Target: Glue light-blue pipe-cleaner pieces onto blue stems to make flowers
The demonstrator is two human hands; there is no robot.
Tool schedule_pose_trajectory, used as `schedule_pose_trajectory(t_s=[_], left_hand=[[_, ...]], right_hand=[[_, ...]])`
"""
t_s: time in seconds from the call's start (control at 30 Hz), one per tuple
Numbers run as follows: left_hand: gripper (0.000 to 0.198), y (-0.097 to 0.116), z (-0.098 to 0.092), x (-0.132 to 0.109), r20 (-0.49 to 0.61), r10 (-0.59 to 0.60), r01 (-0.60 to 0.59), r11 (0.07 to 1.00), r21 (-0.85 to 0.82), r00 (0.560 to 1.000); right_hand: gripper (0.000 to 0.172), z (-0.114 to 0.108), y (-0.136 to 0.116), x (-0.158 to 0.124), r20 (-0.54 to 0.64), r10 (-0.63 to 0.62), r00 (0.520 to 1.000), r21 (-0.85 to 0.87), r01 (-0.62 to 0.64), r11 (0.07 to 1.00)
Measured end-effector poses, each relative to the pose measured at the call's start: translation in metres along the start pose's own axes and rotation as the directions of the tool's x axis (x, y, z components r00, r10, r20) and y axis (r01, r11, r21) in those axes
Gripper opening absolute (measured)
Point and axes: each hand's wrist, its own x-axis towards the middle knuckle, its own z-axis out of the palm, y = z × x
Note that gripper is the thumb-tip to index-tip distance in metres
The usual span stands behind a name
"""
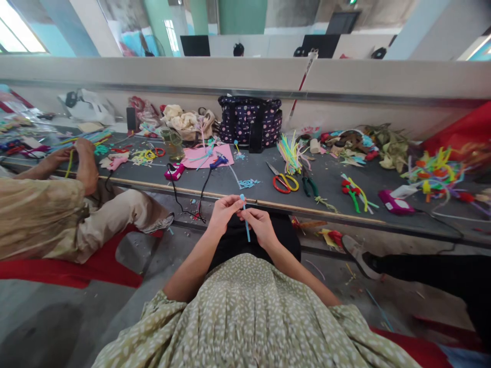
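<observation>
A thin light-blue pipe cleaner [246,220] stands nearly upright over my lap, just in front of the table edge. My left hand [223,212] pinches it near the top. My right hand [260,225] grips it slightly lower, fingers curled round the stem. Both hands touch each other around the stem. Below them lie my black trousers and green dotted blouse.
The dark work table [330,184] holds red-and-yellow scissors [283,182], green pliers [307,184], bundles of coloured pipe cleaners [290,149], a pink sheet [207,156], a dotted bag [251,121] and glue guns. A seated person [57,209] works at the left. Another person's leg [422,271] is at the right.
</observation>
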Motion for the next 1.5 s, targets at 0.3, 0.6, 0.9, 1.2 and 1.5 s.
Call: schedule_pose_trajectory(t_s=[0.3,0.6,0.9,1.2,1.5], left_hand=[[0.024,0.002,0.002,-0.004,-0.048,0.083,-0.078,0.991,0.106,0.995],[0.034,-0.003,-0.002,0.003,-0.007,0.087,-0.087,0.994,0.074,0.996],[0.044,-0.008,-0.002,-0.001,0.075,0.111,-0.12,0.983,0.14,0.991],[0.027,-0.018,-0.002,-0.002,0.111,0.037,-0.054,0.986,0.158,0.993],[0.02,-0.02,0.001,-0.007,0.092,0.037,-0.056,0.976,0.212,0.995]], right_hand=[[0.03,0.007,0.006,-0.003,0.023,-0.02,1.0,0.008,0.02,1.0],[0.03,-0.009,0.003,0.007,-0.079,-0.109,0.991,-0.016,0.109,0.994],[0.024,-0.019,-0.004,0.02,-0.015,-0.17,0.985,-0.083,0.169,0.982],[0.023,-0.019,0.0,0.021,-0.101,-0.195,0.976,-0.054,0.19,0.98],[0.018,-0.022,0.004,0.022,-0.058,-0.176,0.983,-0.044,0.174,0.984]])
